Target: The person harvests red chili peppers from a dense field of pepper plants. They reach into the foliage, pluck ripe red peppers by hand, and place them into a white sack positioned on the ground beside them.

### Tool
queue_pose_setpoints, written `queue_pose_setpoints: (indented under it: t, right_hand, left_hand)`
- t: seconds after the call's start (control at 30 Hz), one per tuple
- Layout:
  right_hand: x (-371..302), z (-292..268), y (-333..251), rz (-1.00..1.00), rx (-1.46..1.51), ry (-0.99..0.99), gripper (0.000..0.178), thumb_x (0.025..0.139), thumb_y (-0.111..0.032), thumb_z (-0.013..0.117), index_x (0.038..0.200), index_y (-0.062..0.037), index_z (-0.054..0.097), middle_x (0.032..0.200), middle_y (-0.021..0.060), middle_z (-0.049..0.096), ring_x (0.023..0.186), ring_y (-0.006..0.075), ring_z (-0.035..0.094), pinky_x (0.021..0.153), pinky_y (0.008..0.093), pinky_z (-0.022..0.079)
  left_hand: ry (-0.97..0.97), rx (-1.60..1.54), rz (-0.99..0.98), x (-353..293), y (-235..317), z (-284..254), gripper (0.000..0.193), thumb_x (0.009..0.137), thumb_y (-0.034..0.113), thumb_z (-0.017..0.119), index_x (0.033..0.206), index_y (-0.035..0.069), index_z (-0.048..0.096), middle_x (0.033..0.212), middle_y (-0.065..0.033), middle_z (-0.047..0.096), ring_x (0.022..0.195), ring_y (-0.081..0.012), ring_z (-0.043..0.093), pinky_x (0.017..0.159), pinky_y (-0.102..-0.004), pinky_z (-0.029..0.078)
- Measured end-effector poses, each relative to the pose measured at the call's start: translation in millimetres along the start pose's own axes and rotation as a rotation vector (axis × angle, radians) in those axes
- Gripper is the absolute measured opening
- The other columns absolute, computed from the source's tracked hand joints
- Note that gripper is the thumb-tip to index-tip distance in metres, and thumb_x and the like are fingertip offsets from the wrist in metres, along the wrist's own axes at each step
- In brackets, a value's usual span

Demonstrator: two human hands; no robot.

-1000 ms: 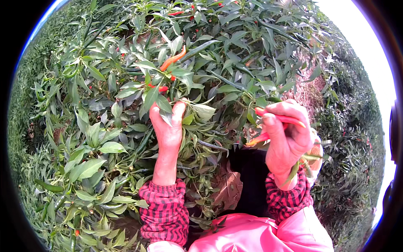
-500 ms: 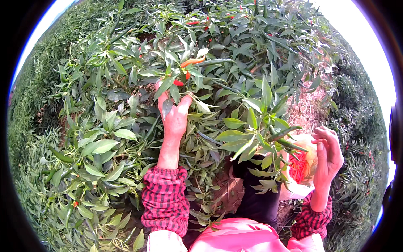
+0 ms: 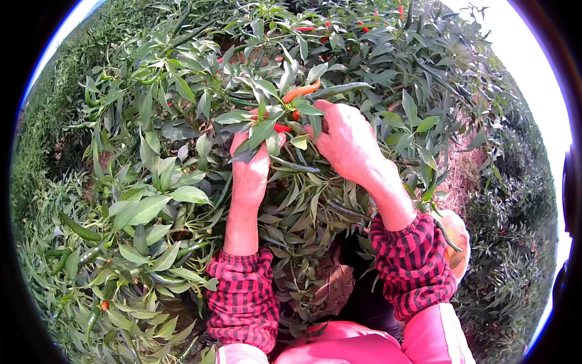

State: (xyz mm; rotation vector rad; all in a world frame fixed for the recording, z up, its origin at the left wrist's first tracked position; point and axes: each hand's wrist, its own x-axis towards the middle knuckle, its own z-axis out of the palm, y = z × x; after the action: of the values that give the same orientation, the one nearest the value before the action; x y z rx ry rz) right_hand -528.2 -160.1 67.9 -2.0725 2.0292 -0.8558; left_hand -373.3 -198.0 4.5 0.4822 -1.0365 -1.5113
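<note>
My left hand [image 3: 250, 167] reaches up into a chili plant, thumb and fingers closed around its leafy top. Leaves hide part of the fingers, so what lies in their grip does not show. Just above the thumb is the tip of a red chili pepper [image 3: 281, 128]. My right hand [image 3: 350, 138] comes in from the right, its fingers bent in a pinch beside the same cluster; the pinched spot is hidden. An orange-red chili pepper [image 3: 301, 91] stands out above both hands. A long dark green chili pepper [image 3: 342, 89] lies just behind the right fingers.
A pale bag [image 3: 458, 239] sits at the right, partly behind my right sleeve. Green chili peppers [image 3: 79, 227] hang among leaves at the left. More red chilies [image 3: 304, 28] show at the far side. A dry soil strip [image 3: 464, 173] runs along the right.
My right hand has moved from beside the bag up and left to the pepper cluster, its fingers now bent. My left hand stays at the cluster. The view has shifted slightly.
</note>
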Motion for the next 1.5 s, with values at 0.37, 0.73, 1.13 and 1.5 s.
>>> queue_pose_setpoints:
  t: [0.37, 0.73, 1.13, 1.5]
  right_hand:
    - [13, 32, -2, -0.087, 0.461, 0.069, 0.023, 0.08, -0.006, 0.055, 0.1, 0.0048, 0.058, 0.078, 0.027, 0.06, 0.077, 0.0432, 0.059, 0.069, 0.0421, 0.047]
    - [-6, 21, 10, 0.255, 1.176, -0.018, 0.031, 0.097, -0.026, 0.048, 0.089, 0.0003, 0.062, 0.068, 0.0036, 0.057, 0.051, 0.0097, 0.05, 0.048, 0.0251, 0.041]
    - [-2, 37, -6, -0.424, 0.132, 0.014, 0.023, 0.077, -0.013, 0.066, 0.095, -0.0019, 0.06, 0.086, 0.0165, 0.062, 0.079, 0.0381, 0.06, 0.067, 0.0462, 0.048]
    - [-14, 42, 15, 0.01, 0.451, -0.006, 0.017, 0.085, -0.012, 0.059, 0.092, 0.0034, 0.059, 0.076, 0.0145, 0.061, 0.062, 0.0284, 0.058, 0.059, 0.0356, 0.046]
  left_hand:
    - [0.193, 0.433, 0.047, 4, -11, -13, 0.027, 0.095, 0.024, 0.056, 0.11, 0.003, 0.062, 0.097, -0.0033, 0.064, 0.088, -0.0125, 0.061, 0.076, -0.031, 0.048]
    - [0.258, -0.086, -0.088, 4, -8, -4, 0.032, 0.097, 0.033, 0.052, 0.099, 0.003, 0.063, 0.094, -0.0031, 0.062, 0.085, -0.0094, 0.059, 0.076, -0.0262, 0.047]
    - [0.274, 0.272, 0.1, 1, -35, -10, 0.028, 0.096, 0.025, 0.053, 0.111, 0.003, 0.059, 0.099, -0.0029, 0.062, 0.088, -0.013, 0.056, 0.08, -0.0298, 0.045]
    - [0.052, -0.127, 0.002, 0, -9, 6, 0.03, 0.086, 0.004, 0.064, 0.114, 0.002, 0.052, 0.105, -0.0031, 0.058, 0.095, -0.012, 0.058, 0.083, -0.0298, 0.051]
